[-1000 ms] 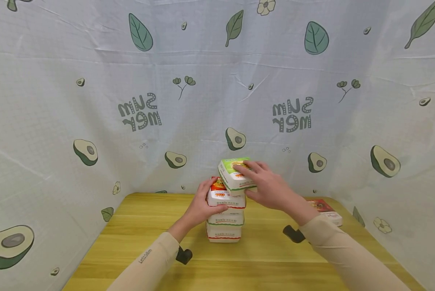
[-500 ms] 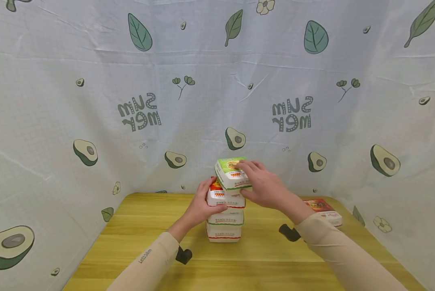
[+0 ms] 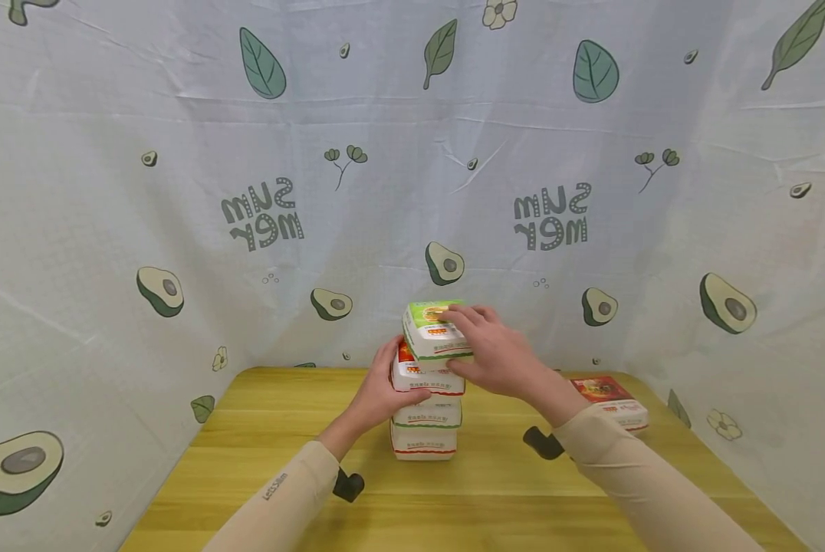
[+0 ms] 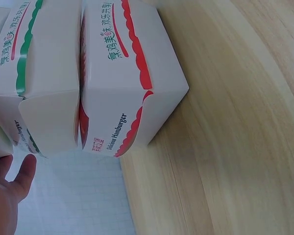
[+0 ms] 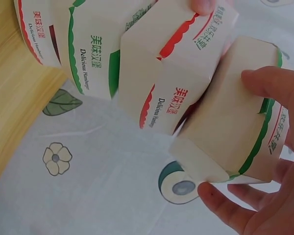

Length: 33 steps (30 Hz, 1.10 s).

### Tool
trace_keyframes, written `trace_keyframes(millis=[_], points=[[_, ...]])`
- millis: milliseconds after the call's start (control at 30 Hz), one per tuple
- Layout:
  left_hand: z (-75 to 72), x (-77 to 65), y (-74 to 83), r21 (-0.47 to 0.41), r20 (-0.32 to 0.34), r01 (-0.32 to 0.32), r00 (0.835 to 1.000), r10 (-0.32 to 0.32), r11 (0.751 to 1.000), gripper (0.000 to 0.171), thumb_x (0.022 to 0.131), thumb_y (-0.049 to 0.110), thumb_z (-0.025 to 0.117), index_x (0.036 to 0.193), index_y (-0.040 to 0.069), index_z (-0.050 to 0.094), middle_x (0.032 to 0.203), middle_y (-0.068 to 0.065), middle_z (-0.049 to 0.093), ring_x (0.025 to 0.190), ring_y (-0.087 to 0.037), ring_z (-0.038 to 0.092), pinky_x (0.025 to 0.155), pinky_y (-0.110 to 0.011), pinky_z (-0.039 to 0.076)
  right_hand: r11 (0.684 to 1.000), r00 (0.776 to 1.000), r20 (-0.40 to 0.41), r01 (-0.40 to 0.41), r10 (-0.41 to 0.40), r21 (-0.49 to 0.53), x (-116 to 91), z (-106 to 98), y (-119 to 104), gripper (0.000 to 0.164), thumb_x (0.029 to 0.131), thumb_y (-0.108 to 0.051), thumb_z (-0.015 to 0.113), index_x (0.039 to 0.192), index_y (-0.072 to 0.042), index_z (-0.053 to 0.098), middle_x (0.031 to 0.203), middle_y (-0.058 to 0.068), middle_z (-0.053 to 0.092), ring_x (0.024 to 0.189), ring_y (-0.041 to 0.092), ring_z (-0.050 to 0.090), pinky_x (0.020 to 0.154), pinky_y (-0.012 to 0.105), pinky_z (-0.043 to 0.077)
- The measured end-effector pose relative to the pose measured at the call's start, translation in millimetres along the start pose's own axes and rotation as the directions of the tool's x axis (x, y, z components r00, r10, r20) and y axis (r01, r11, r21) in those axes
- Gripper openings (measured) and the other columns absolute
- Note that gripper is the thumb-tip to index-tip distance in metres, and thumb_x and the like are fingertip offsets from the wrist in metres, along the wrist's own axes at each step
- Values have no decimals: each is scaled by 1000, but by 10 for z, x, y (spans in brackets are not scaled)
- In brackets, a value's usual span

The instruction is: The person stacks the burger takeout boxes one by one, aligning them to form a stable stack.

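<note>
Hamburger boxes form a stack in the middle of the table. At its bottom is a red-trimmed box (image 4: 137, 73), with a green-trimmed box (image 3: 428, 416) on it. My left hand (image 3: 378, 387) grips the red-topped hamburger box (image 3: 428, 380) above those, thumb at the front, fingers around the left side. Over this one, slightly tilted, is a green-topped hamburger box (image 3: 428, 331). My right hand (image 3: 498, 353) holds it from the right, its thumb (image 5: 274, 83) low on the box and fingers over the top. Whether its whole base touches the red-topped box cannot be told.
Another red-topped box (image 3: 609, 400) lies on the right of the wooden table (image 3: 261, 460), beyond my right forearm. A white curtain (image 3: 385, 215) printed with avocados and leaves hangs behind the table and along both sides.
My right hand has moved the green-topped hamburger box left and slightly down, further over the red-topped one. The left hand keeps its grip, and the lower boxes have stayed in place.
</note>
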<state>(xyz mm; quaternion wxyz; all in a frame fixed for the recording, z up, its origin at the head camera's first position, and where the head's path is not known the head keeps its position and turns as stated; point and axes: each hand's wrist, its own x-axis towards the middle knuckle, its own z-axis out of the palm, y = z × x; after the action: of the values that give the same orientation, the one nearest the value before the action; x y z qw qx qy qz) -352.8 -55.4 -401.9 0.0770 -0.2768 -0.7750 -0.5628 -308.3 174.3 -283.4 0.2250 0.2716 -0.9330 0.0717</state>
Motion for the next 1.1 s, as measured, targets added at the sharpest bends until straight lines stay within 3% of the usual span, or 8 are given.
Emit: trace_keyframes(millis=[467, 667, 733, 900, 1100], points=[[4, 10, -26, -67, -12, -4, 1000, 3, 998, 109, 80, 34, 86, 159, 35, 11, 139, 4, 51, 116, -16, 62, 97, -39, 53, 998, 999, -19, 40, -39, 38, 11, 22, -21, 71, 86, -36, 77, 149, -29, 45, 156, -1, 43, 137, 27, 40, 82, 53, 55], [0, 12, -31, -94, -14, -16, 1000, 15, 995, 110, 79, 33, 87, 157, 40, 10, 138, 6, 51, 115, -15, 62, 96, -37, 54, 997, 998, -19, 58, -57, 45, 20, 32, -31, 70, 87, -32, 75, 150, -29, 45, 156, -2, 42, 137, 26, 39, 84, 51, 55], [-16, -8, 52, -109, -3, -21, 1000, 21, 994, 109, 80, 28, 87, 158, 36, 11, 138, 4, 52, 114, -16, 63, 95, -37, 54, 997, 998, -20, 63, -62, 46, 24, 35, -35, 70, 87, -31, 74, 151, -30, 45, 156, -2, 42, 137, 25, 39, 83, 51, 55], [-21, 3, 87, -135, 17, -17, 1000, 19, 991, 109, 82, 17, 85, 159, 29, 10, 138, 0, 53, 114, -17, 64, 95, -38, 54, 996, 997, -18, 72, -71, 62, 35, 35, -49, 70, 88, -30, 73, 152, -31, 44, 157, -1, 42, 138, 26, 39, 83, 51, 55], [3, 30, -26, -154, 7, -35, 999, 37, 987, 106, 81, 21, 87, 155, 42, 14, 134, 2, 56, 112, -18, 66, 93, -40, 56, 994, 997, -11, 76, -75, 75, 51, 37, -62, 70, 89, -30, 74, 152, -31, 44, 156, 0, 42, 137, 26, 39, 88, 51, 54]])
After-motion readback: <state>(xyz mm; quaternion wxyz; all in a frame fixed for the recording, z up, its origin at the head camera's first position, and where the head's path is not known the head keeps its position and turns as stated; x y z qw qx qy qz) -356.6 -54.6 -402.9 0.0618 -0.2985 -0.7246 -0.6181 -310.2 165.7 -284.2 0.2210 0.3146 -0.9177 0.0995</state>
